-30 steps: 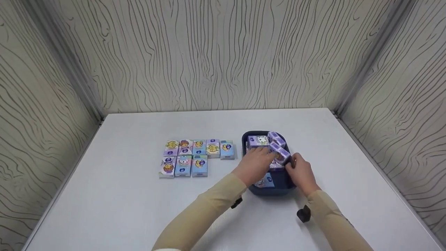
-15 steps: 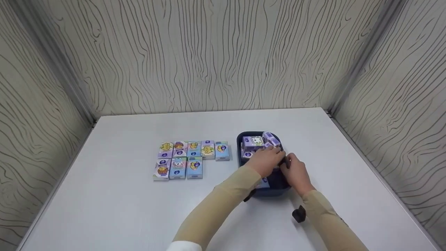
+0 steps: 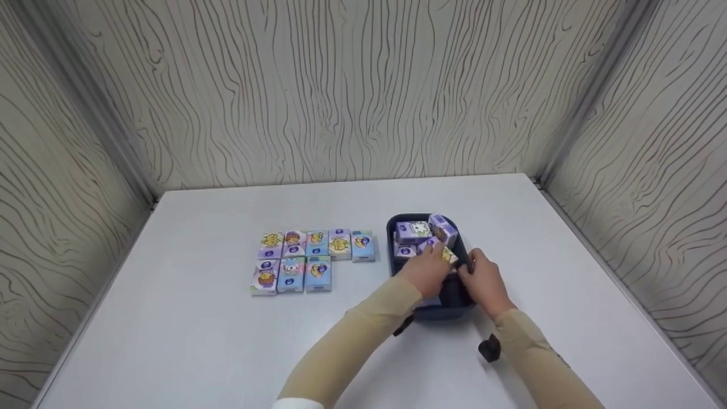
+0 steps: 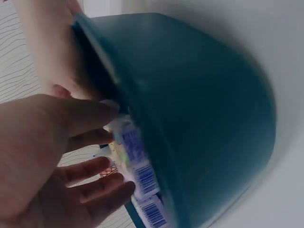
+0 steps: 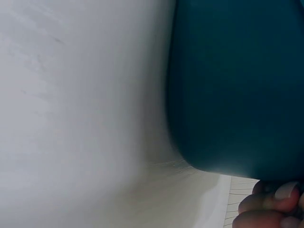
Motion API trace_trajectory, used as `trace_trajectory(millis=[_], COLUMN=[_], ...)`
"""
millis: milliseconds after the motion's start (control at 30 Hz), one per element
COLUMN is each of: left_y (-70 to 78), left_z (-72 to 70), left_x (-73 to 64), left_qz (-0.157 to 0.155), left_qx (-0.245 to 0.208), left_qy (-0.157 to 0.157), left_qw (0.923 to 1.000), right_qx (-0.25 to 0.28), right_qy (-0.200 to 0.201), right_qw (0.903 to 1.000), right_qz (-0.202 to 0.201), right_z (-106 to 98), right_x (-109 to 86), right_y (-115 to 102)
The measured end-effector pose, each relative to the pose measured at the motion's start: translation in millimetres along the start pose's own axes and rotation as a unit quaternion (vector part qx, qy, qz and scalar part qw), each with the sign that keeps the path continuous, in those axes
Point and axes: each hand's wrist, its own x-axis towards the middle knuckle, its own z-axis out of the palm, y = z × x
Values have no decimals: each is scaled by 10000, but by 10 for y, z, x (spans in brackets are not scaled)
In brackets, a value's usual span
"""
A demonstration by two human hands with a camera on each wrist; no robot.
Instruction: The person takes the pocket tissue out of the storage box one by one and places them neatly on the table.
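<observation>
In the head view a dark blue-green plastic bin (image 3: 446, 311) stands right of centre, with several small cartoon-printed boxes inside. My left hand (image 3: 425, 271) reaches over its near left side, thumb and fingers about a purple box with a yellow figure (image 3: 448, 255). The left wrist view shows the thumb at one end of that box and the fingers (image 4: 83, 171) over the box faces. At the bin's right rim, my right hand (image 3: 485, 281) grips the edge, its fingertips (image 5: 285, 192) curled under the rim in the right wrist view.
Left of the bin, several small boxes lie face up on the white table (image 3: 199, 341) in two rows, including a blue box (image 3: 363, 245) at the far row's right end. Wood-patterned panels (image 3: 341, 91) enclose the back and sides.
The left hand has shifted over the boxes and drawn back slightly. The purple box under it now shows its printed face. The right hand keeps its grip on the rim.
</observation>
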Motion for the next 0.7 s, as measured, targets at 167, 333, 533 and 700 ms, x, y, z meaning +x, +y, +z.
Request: trace_trajectory(millis=[167, 333, 533, 700], left_y=[19, 41, 8, -17], left_z=[41, 64, 158, 158], left_x=[8, 6, 17, 5], left_qz=[-3, -5, -107, -349], left_qx=[-99, 114, 594, -59], left_qy=[-278, -248, 3, -186], left_qw=[9996, 9996, 9982, 9992], right_qx=[-47, -62, -153, -104], right_qy=[-67, -58, 82, 76], right_qw=[9999, 9999, 9998, 9999], right_qz=[105, 60, -111, -106], right_z=[-4, 0, 2, 9], right_x=[8, -4, -6, -6], right_y=[-6, -16, -8, 10])
